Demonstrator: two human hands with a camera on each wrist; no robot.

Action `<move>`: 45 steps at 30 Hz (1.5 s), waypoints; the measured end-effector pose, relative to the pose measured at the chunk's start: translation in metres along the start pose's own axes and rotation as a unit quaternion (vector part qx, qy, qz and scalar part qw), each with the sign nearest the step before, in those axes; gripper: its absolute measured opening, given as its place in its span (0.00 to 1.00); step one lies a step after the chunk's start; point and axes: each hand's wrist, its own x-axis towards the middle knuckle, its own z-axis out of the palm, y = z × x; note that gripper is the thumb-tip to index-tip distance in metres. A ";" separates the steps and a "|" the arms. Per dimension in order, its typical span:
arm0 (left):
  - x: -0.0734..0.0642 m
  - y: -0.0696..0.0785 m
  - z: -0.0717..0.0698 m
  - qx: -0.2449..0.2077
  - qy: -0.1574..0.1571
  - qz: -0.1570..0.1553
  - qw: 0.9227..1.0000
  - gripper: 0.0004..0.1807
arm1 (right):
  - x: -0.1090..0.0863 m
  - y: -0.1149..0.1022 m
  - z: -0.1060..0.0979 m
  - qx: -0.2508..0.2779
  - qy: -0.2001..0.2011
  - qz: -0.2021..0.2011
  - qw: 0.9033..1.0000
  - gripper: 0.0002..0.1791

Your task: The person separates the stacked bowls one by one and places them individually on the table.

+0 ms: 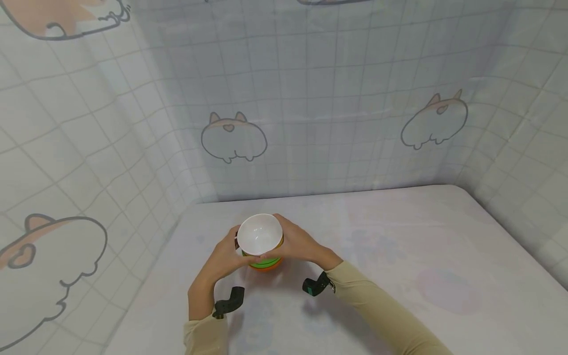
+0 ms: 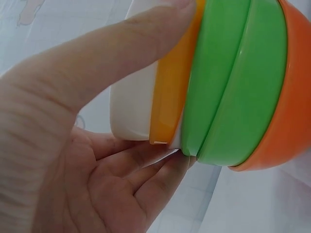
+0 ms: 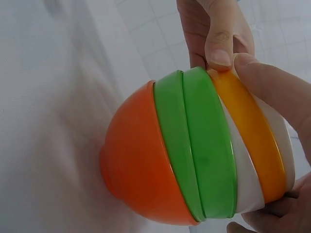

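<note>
A nested stack of plastic bowls stands upright on the table. From below come an orange bowl (image 3: 138,160), two green bowls (image 3: 209,141), a white bowl (image 3: 244,170), a yellow bowl (image 3: 255,141) and another white bowl (image 1: 260,234) on top, its inside bare. My left hand (image 1: 225,256) grips the upper bowls from the left, its thumb across the yellow and top white ones. From the right my right hand (image 1: 298,240) holds the same upper bowls. Both thumbs meet at the near side. The far fingertips are partly hidden behind the stack.
The table (image 1: 364,276) has a pale, faintly patterned cover. Behind it hangs a white gridded cloth (image 1: 328,113) with cartoon animals, and similar cloth encloses both sides. A black wrist mount (image 1: 229,301) sits on the left wrist, another (image 1: 316,285) on the right.
</note>
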 end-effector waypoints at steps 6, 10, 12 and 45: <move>0.001 -0.001 0.002 0.002 -0.005 -0.009 1.000 0.55 | -0.002 0.001 -0.001 -0.012 0.012 0.004 1.000 0.51; 0.001 -0.002 0.003 0.000 -0.006 -0.008 1.000 0.55 | -0.002 0.001 -0.001 -0.006 0.019 0.009 1.000 0.51; 0.002 -0.002 0.003 -0.002 -0.007 -0.005 1.000 0.56 | -0.002 0.000 -0.002 -0.004 0.021 0.011 1.000 0.50; -0.003 -0.001 -0.006 0.026 -0.029 -0.056 0.998 0.58 | -0.062 -0.064 -0.065 0.056 0.084 0.057 0.993 0.52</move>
